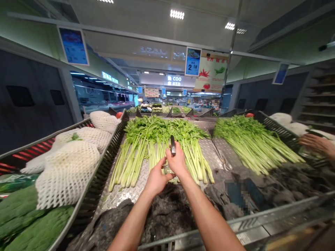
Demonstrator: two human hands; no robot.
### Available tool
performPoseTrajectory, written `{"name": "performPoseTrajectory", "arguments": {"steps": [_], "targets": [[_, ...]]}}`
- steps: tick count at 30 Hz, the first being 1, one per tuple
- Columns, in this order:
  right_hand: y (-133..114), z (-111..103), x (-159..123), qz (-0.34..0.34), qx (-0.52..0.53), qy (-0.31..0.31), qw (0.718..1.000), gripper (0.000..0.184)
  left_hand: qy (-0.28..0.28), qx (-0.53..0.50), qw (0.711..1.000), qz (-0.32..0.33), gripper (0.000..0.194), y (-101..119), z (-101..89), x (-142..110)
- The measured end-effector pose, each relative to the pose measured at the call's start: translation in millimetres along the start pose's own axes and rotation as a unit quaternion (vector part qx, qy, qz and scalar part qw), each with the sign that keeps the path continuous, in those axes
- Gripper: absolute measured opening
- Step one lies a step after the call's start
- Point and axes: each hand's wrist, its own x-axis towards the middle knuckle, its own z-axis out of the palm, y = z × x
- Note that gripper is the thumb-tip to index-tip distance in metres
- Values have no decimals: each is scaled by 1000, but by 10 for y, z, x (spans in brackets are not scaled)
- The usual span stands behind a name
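Note:
My right hand (176, 161) is closed round a small black tool (172, 145) with a shiny metallic part facing me. Its exact kind does not show. Just left of it and lower, my left hand (156, 177) has thumb and fingers curved inward, close to the right hand. A pale, greenish, see-through patch (169, 169) shows between them; I cannot make out what it is. Both hands are above celery (141, 153) laid in a row, leaves away from me, on a textured metal shelf (119, 198).
Dark crumpled cloth (170, 212) lies along the front edge. At left, a black crate (104, 153) holds white foam-netted produce (70, 170) and broccoli (23, 216). More celery (251, 143) lies at right, near another person's hand (318, 143). Price signs (193, 62) hang overhead.

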Motion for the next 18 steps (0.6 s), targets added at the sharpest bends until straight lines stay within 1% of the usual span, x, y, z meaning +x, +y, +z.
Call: {"name": "performPoseTrajectory", "arguments": {"steps": [8, 14, 18], "targets": [[115, -175, 17, 11, -24, 21, 999, 28, -28, -6, 999, 23, 65, 9, 198, 79], [186, -344, 34, 15, -33, 29, 999, 32, -42, -19, 999, 24, 66, 122, 353, 109], [271, -412, 49, 22, -31, 32, 999, 36, -51, -19, 998, 18, 67, 186, 433, 104]]}}
